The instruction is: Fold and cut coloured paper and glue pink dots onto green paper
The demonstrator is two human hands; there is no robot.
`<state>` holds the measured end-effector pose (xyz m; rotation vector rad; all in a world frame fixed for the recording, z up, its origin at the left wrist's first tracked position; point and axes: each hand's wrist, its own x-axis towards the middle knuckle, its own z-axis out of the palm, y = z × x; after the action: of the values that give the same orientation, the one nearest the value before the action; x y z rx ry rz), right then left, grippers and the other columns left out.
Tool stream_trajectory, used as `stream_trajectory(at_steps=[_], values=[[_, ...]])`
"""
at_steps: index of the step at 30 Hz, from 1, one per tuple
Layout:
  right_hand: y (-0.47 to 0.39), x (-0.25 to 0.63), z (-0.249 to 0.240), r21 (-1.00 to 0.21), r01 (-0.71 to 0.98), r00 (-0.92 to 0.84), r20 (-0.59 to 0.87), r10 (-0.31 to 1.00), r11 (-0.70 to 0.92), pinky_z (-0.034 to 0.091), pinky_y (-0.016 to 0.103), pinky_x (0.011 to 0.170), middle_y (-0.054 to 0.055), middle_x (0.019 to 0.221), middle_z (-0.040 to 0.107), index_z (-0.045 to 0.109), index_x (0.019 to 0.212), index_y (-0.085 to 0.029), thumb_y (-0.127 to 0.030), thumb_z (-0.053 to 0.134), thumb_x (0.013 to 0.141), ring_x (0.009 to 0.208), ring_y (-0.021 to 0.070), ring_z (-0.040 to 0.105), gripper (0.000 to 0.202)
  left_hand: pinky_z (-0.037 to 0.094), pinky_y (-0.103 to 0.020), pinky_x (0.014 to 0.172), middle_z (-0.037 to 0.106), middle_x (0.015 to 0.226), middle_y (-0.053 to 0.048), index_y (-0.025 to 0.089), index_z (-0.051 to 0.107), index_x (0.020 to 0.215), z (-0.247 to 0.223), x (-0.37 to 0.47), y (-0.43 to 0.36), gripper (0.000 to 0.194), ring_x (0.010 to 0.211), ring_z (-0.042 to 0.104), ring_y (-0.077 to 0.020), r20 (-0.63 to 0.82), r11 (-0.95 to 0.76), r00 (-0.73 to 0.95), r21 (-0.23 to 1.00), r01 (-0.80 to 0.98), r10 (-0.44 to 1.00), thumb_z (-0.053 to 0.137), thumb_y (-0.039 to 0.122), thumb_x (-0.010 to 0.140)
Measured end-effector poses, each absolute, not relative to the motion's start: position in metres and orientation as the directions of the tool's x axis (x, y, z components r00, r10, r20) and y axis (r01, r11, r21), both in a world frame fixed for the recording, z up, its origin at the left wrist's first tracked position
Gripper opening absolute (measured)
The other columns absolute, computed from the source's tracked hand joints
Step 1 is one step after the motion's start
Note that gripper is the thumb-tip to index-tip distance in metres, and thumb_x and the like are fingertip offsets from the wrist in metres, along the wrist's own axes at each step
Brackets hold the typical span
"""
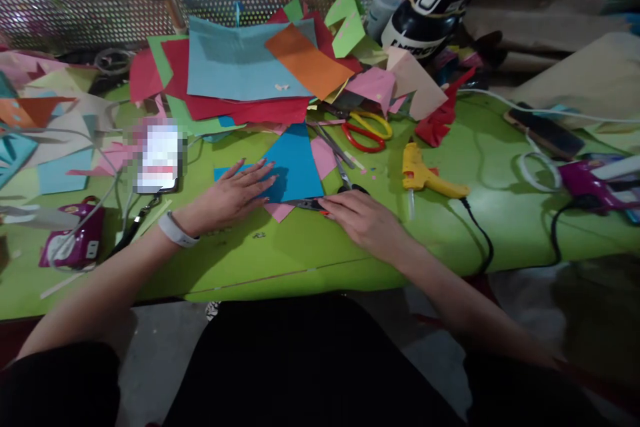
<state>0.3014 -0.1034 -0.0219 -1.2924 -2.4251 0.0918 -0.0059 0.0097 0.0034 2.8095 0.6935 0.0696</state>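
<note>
A sheet of blue paper (303, 160) lies on the green table, with my left hand (237, 190) spread flat over its left part. At the paper's lower edge, my right hand (367, 220) grips a slim dark metal tool (306, 204); the fingers cover its rear end, so its exact kind is unclear. Just beyond that hand are scissors (344, 173) with dark handles, partly hidden by it. A pink paper scrap (280, 211) pokes out beneath the blue sheet, and another pink piece (324, 157) lies to its right.
Stacked coloured paper (225, 60) fills the back. Scissors with red and yellow handles (367, 133) lie before it. A yellow glue gun (425, 173) with a cord rests at right. A phone (160, 157) stands at left, near a purple power strip (75, 233). Another phone (547, 130) lies far right.
</note>
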Motion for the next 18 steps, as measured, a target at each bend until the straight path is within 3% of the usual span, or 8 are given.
stream_trajectory(at_steps=[5, 18], values=[[-0.105, 0.298, -0.020, -0.203, 0.789, -0.503, 0.330, 0.799, 0.580, 0.061, 0.045, 0.085, 0.013, 0.115, 0.072, 0.066, 0.128, -0.016, -0.011, 0.048, 0.101, 0.101, 0.0266, 0.065, 0.034, 0.019, -0.046, 0.128, 0.033, 0.164, -0.006, 0.023, 0.041, 0.154, -0.003, -0.034, 0.017, 0.049, 0.154, 0.026, -0.0210, -0.034, -0.851, 0.884, 0.256, 0.459, 0.467, 0.030, 0.035, 0.108], [-0.092, 0.276, -0.016, -0.125, 0.764, -0.559, 0.364, 0.745, 0.633, 0.058, 0.043, 0.081, 0.017, 0.108, 0.070, 0.068, 0.122, -0.009, -0.012, 0.045, 0.102, 0.096, 0.0267, 0.065, 0.031, 0.021, -0.045, 0.127, 0.035, 0.163, -0.009, 0.020, 0.043, 0.153, -0.012, -0.038, 0.014, 0.048, 0.152, 0.031, -0.0218, 0.020, -0.863, 0.883, 0.224, 0.454, 0.469, 0.031, 0.034, 0.108]])
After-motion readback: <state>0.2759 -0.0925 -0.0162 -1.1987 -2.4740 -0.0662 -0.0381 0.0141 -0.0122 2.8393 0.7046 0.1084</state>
